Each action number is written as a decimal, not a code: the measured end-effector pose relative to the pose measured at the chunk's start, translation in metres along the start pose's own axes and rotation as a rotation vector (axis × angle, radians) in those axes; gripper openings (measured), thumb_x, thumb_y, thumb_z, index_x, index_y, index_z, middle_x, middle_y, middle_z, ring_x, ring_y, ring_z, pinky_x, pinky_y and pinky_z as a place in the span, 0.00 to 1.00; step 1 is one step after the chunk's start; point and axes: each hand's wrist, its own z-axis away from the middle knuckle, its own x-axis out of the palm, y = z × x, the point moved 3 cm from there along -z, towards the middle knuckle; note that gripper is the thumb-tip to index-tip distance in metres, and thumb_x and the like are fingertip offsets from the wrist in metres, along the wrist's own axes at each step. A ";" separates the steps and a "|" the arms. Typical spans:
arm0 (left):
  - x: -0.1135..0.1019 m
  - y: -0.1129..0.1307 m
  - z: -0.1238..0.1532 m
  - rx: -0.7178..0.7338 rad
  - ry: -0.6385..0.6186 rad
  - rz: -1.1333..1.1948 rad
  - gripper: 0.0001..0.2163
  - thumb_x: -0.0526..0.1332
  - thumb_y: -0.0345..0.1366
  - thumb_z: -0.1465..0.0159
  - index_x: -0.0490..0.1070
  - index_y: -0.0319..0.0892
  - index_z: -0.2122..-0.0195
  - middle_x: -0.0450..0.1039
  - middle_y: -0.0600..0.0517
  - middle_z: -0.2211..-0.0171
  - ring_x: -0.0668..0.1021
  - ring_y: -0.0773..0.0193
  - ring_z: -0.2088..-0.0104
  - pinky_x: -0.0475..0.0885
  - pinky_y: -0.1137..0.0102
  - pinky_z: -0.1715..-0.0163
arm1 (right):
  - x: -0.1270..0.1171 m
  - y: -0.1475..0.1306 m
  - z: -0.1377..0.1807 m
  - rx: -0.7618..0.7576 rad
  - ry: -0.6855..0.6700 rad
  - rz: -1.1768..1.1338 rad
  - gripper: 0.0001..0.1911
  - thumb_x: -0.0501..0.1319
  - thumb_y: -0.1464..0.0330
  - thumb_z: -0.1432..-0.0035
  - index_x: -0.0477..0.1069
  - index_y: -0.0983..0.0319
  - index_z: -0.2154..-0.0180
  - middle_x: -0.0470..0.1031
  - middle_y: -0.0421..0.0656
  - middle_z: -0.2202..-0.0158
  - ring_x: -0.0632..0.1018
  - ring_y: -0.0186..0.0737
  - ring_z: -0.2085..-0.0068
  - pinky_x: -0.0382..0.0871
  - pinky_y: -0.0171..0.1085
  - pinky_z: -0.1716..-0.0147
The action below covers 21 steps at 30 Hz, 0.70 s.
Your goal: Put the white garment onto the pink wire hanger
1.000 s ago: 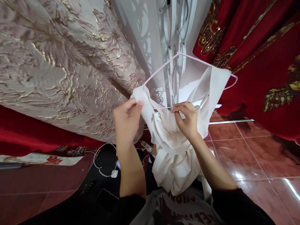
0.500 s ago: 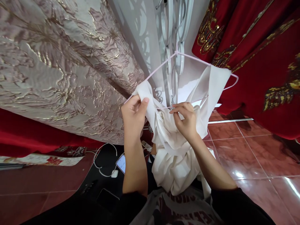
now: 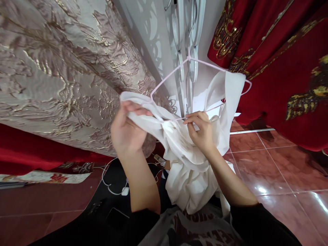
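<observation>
Where the left hand [image 3: 128, 133] pulls: one shoulder of the soft white cloth garment [image 3: 184, 188], drawn outward past the left arm of the thin pale-pink hanger [image 3: 189, 58]; a moment earlier that cloth lay closer in along the arm.
What that shift means: the left shoulder now looks stretched and more spread, so its lie on the hanger seems unsettled, while the right shoulder sits draped.
Left grip: fingers in among the white cloth (motion blurs them), so I cannot tell how firmly they close.
Right hand [image 3: 201, 131]: below the hanger's peak, its grip narrow, thumb and fingertips pinching the bottom bar.
White garment: draped over the hanger's right arm, gathered under its bar and bunched down toward the person's lap.
Hanger ends: the right one pokes out past the cloth; the left one runs out of sight into it.
Left edge: pale pink-and-gold floral brocade [image 3: 77, 85], beyond the hanger's left side and close behind the pulling hand.
Right edge: deep-red cloth with gold sequin embroidery [image 3: 279, 95], near the hanger's right end.
Open room: probably most below and right of the hanger, above glossy red floor tiles [image 3: 274, 171].
</observation>
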 end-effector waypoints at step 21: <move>0.032 -0.061 0.040 0.079 0.165 0.190 0.06 0.59 0.42 0.36 0.69 0.46 0.64 0.66 0.55 0.74 0.79 0.61 0.63 0.74 0.58 0.45 | -0.043 -0.008 -0.013 -0.043 0.146 -0.036 0.10 0.58 0.71 0.35 0.75 0.56 0.54 0.78 0.44 0.49 0.79 0.43 0.45 0.73 0.51 0.43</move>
